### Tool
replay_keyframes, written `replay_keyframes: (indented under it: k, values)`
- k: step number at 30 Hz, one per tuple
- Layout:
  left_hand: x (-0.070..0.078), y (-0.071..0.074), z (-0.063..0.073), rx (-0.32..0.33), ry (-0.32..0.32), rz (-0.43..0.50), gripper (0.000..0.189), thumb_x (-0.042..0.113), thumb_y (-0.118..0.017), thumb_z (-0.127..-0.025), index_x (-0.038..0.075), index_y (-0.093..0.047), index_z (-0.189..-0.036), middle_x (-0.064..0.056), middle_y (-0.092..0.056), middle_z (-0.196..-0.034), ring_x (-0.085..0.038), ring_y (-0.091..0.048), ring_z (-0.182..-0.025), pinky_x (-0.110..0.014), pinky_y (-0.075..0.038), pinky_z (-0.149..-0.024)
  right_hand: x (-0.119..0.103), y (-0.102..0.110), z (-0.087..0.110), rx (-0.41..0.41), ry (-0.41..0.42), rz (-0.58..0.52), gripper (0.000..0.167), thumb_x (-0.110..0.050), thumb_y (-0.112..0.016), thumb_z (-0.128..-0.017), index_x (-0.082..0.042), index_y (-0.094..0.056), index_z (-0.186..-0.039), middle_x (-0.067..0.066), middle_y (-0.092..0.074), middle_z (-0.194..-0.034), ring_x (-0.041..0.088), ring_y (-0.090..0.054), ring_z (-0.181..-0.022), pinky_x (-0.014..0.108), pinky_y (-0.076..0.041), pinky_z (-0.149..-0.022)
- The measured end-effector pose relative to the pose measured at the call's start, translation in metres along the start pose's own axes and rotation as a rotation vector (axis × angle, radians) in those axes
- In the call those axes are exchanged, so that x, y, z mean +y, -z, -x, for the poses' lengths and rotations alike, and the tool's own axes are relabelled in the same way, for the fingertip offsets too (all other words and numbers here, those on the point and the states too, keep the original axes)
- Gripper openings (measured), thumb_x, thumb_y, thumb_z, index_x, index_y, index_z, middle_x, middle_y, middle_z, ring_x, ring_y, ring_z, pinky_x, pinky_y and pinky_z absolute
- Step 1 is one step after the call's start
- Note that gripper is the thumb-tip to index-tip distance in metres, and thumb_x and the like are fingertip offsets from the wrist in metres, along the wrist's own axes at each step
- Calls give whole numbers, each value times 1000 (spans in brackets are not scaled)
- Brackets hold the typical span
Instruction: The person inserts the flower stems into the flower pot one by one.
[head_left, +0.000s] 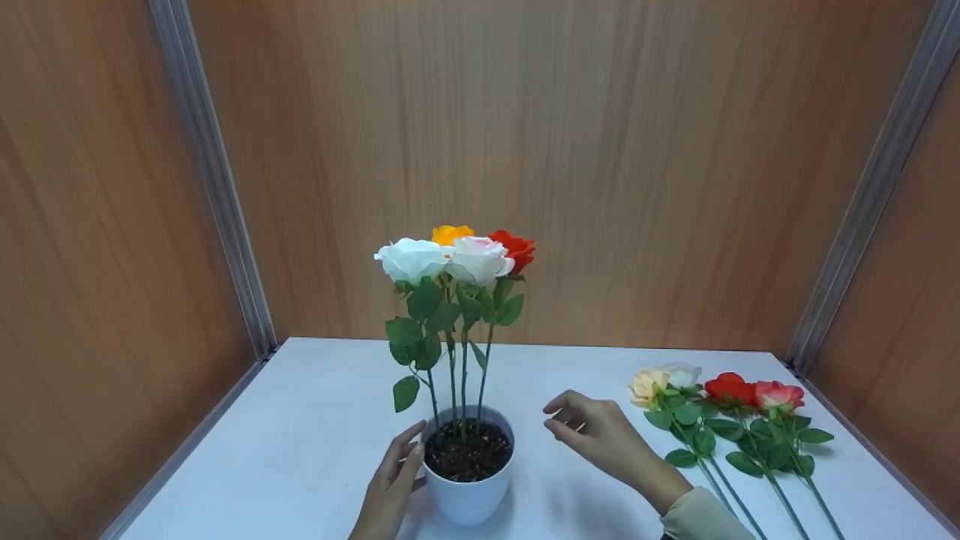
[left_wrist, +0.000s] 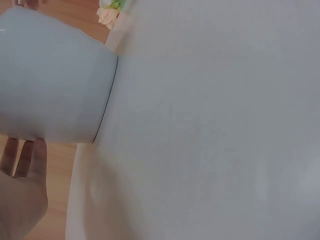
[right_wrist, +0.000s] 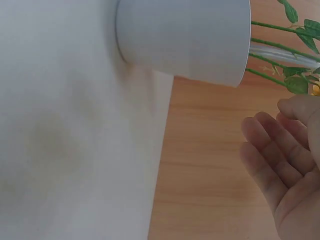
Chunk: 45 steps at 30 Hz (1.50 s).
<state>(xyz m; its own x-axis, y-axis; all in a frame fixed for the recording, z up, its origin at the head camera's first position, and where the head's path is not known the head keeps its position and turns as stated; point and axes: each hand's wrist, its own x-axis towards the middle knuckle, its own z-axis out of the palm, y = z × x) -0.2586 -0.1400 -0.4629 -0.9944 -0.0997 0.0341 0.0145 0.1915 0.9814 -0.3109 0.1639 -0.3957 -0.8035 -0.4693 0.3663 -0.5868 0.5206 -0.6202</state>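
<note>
A white pot filled with dark soil stands upright on the table. Rising from the soil are several rose stems: a white rose, a pale pink-white rose, an orange rose and a red rose. My left hand touches the pot's left side, its fairly straight fingertips against the wall. To the right of the pot, my right hand hovers in the air with loosely bent fingers and nothing in them.
At the table's right side lie several more roses, among them a cream rose, a red rose and a pink rose, stems toward me. Wood-grain panels enclose the white table at the back and both sides.
</note>
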Motion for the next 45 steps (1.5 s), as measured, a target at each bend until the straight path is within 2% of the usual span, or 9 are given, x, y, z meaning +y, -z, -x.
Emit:
replay_keyframes:
  k: [4, 17, 21, 24, 29, 32, 41, 45]
  values:
    - [0, -1, 0, 1, -5, 4, 75, 67, -45, -98, 18, -38, -154, -17, -51, -135, -43, -51, -127, -54, -53, -95, 14, 12, 12, 26, -28, 42, 11, -25, -68, -99, -17, -68, -107, -13, -70, -82, 6, -66, -71, 24, -58, -64]
    - [0, -3, -2, 3, 13, -2, 78, 70, -45, -96, 19, -38, -154, -18, -49, -139, -45, -47, -131, -52, -54, -95, 67, 53, 53, 52, -162, 41, 14, -21, -72, -96, -11, -69, -106, -7, -69, -82, 13, -67, -72, 23, -58, -66]
    - [0, -3, -3, 6, 7, 1, 76, 70, -45, -97, 19, -38, -154, -17, -50, -138, -43, -48, -130, -53, -54, -95, 82, 66, 64, 64, -256, 11, 17, -18, -72, -95, -6, -69, -107, 1, -71, -84, 18, -67, -75, 23, -58, -67]
    - [1, -3, -3, 11, 11, 0, 77, 70, -45, -97, 19, -38, -154, -16, -50, -138, -43, -48, -130, -53, -54, -95, 92, 75, 73, 76, -366, 10, 20, -18, -72, -95, -5, -69, -110, 5, -71, -88, 21, -67, -78, 27, -59, -70]
    - [1, -2, -2, 13, 10, -1, 77, 70, -44, -97, 18, -38, -154, -17, -50, -137, -44, -48, -130, -53, -53, -96, 109, 87, 86, 85, -557, 27, 26, -21, -74, -94, -4, -69, -112, 4, -71, -91, 18, -65, -81, 33, -57, -70]
    - [1, -1, -1, 11, 2, 4, 76, 68, -44, -98, 18, -38, -154, -17, -50, -136, -45, -47, -130, -54, -53, -96, 121, 93, 92, 76, -634, 16, 26, -18, -73, -93, -3, -68, -113, 5, -71, -92, 18, -63, -80, 33, -57, -67]
    - [1, 0, -1, 2, 7, -10, 77, 69, -43, -97, 17, -37, -154, -19, -49, -139, -45, -47, -131, -54, -53, -96, 145, 97, 107, 64, -790, 10, 27, -19, -76, -91, -3, -67, -110, 4, -65, -85, 19, -60, -70, 31, -55, -60]
    - [1, 0, 0, -1, 3, -4, 77, 69, -43, -98, 17, -37, -154, -19, -48, -140, -45, -47, -131, -53, -53, -96, 148, 96, 107, 58, -804, 37, 33, -23, -79, -88, -1, -66, -110, 5, -63, -85, 18, -59, -72, 31, -55, -61]
